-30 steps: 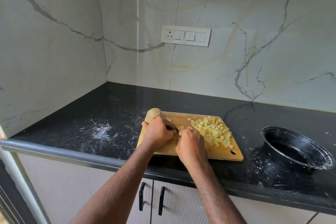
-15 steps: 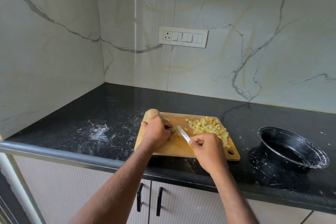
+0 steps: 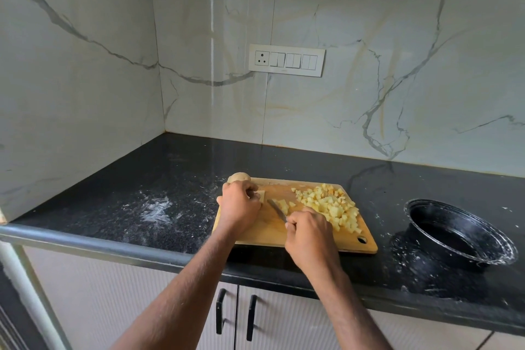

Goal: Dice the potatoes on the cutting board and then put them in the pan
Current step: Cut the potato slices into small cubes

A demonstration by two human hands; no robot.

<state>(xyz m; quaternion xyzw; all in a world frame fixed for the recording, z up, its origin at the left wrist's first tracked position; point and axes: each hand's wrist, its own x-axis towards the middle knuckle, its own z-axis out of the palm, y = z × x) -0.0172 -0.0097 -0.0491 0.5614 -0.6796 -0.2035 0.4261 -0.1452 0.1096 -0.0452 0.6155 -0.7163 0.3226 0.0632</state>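
1. Where two marble-patterned walls meet in a corner, a black speckled countertop (image 3: 159, 179) runs across the view, and a wooden cutting board (image 3: 255, 231) lies near its front edge; every place below is given relative to this board.
2. Left of the board, white powdery smears (image 3: 157, 209) mark the countertop.
3. At the board's far left corner sits a whole unpeeled potato (image 3: 239, 178), partly over the board's edge.
4. Just in front of that potato, the left hand (image 3: 240, 207) rests on the board's left part, knuckles up, fingers curled down around a pale cut potato piece (image 3: 260, 196) whose flat face shows at the fingertips.
5. Right of the left hand, a knife (image 3: 277, 210) lies slanted over the board's middle, its tip pointing toward the far left, beside a few loose potato cubes (image 3: 284, 204).
6. At the board's near middle, the right hand (image 3: 309, 236) grips the knife handle, fingers wrapped tightly; the handle itself is hidden inside the fist.
7. On the board's right half lies a heap of diced potatoes (image 3: 329, 204), pale yellow.
8. At the board's near right corner is a hanging hole (image 3: 362, 239).
9. Right of the board, well apart, a black pan (image 3: 420, 207) stands on the countertop, its rim flecked white; I see no potato in it.
10. On the wall behind the board is a white switch panel (image 3: 287, 60).
11. Below the board, cabinet doors carry two black handles (image 3: 220, 311).
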